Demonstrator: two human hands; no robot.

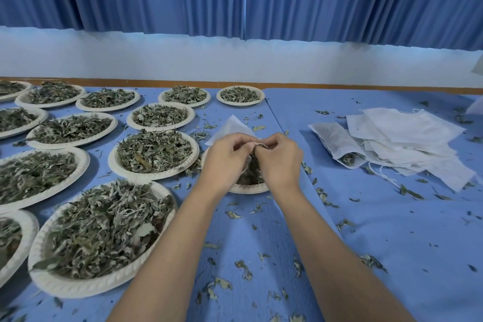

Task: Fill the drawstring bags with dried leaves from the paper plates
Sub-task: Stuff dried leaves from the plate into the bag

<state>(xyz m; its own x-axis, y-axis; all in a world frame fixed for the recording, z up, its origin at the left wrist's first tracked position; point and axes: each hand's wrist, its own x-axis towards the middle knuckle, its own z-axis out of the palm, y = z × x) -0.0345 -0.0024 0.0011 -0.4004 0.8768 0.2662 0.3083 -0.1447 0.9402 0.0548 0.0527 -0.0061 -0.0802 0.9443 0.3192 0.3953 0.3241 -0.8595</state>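
The bag (230,127) was held just over a plate (251,189) of leaves (252,171) near the middle of the bench (392,230), its white end poking out beyond the knuckles. The left hand (227,157) and right hand (279,159) both had curled fingers pinching its mouth between them. The step would likely go best with the mouth kept wide and above the plate, so strays dropped back in; spare bags (407,138) lay well apart to the right.

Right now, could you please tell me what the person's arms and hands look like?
The left hand and right hand are bare, no gloves. The left forearm and right forearm are bare too: no sleeves, watch or wristbands show down to the picture's edge.
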